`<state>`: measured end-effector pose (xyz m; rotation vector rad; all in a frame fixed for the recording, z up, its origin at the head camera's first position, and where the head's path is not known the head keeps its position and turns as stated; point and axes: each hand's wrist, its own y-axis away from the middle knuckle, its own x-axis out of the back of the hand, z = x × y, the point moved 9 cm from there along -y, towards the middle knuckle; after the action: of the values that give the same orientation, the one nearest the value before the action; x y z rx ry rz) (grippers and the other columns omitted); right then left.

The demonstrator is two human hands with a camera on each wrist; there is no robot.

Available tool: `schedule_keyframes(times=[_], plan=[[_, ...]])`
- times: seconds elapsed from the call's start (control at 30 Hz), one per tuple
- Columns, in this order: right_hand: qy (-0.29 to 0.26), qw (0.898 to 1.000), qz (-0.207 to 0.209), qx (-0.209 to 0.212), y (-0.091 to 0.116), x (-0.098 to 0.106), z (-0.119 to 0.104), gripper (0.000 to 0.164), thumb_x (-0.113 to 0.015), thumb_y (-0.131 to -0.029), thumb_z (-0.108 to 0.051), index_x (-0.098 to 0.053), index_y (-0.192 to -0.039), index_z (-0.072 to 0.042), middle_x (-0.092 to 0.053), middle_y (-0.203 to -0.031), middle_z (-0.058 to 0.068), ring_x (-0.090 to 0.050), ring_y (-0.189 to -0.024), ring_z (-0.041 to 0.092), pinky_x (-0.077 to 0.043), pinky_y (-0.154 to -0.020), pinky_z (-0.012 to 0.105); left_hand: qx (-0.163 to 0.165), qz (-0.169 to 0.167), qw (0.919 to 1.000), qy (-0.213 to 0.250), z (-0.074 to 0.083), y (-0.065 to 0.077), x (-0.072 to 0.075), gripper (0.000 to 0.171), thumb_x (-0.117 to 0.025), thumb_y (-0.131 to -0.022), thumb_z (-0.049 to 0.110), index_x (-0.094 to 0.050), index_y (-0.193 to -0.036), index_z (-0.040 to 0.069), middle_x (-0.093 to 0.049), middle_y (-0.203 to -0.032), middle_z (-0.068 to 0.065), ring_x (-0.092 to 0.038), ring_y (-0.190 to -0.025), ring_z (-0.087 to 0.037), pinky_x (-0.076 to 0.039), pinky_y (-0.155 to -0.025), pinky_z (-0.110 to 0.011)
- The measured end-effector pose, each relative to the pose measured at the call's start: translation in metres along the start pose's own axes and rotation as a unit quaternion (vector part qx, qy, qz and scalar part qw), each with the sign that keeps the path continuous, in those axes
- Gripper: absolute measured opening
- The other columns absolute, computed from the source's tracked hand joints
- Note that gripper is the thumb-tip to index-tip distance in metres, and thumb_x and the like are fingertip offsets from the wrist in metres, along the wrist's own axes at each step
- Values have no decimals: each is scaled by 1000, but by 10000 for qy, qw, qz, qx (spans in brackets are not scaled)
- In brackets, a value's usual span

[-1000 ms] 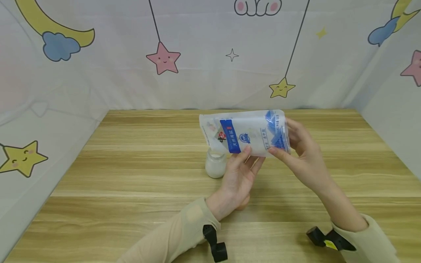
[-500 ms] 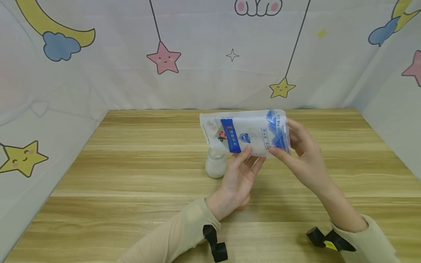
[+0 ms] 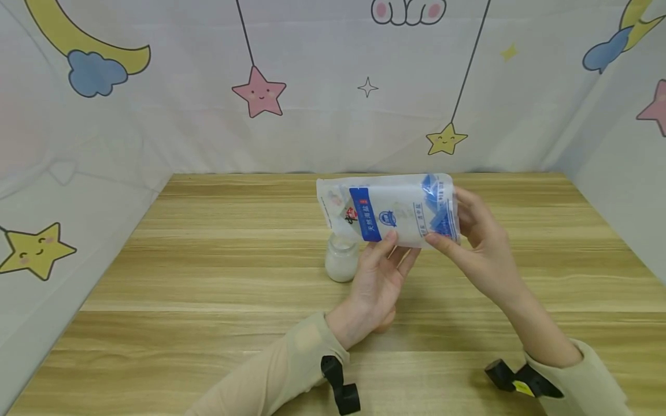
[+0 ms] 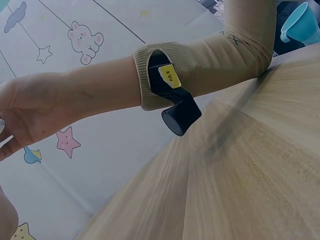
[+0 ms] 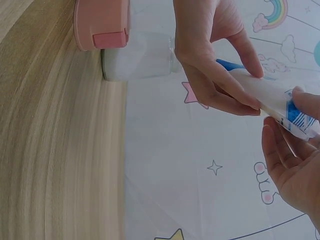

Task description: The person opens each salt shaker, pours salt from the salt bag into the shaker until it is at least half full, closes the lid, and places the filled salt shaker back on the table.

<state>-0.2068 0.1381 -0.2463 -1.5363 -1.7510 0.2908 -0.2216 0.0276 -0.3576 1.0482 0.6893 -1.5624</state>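
Note:
A white and blue bag of sea salt (image 3: 395, 211) is held in the air, tilted with its left end over a small glass jar (image 3: 340, 263). White contents fill much of that jar, which stands on the table. From below, my left hand (image 3: 376, 286) holds the bag, thumb on the front and fingers behind. My right hand (image 3: 484, 254) pinches the bag's right end between thumb and fingers. Both hands grip the bag (image 5: 252, 86) in the right wrist view too. The bag's lower left corner hides part of the jar's mouth.
A pink container with a latch (image 5: 102, 25) stands near the jar, mostly hidden behind my left hand in the head view. A printed curtain (image 3: 322, 138) walls the wooden table (image 3: 208, 323). A turquoise cup-shaped thing (image 4: 302, 25) appears in the left wrist view.

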Motion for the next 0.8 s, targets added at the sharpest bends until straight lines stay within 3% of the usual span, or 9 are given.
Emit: schedule_keyframes(times=[0.8], plan=[[-36,9999,20,110,1,0,-2,67,-65,-80,15,-41,-140,-1,-61,-124,-16,-63,-105,0,-51,-83,12,17,6,9998,-197,0,0,0,36,-53,-97,16,-46,-133,18,-62,-125,1,-61,-111,-11,-48,-105,-30]])
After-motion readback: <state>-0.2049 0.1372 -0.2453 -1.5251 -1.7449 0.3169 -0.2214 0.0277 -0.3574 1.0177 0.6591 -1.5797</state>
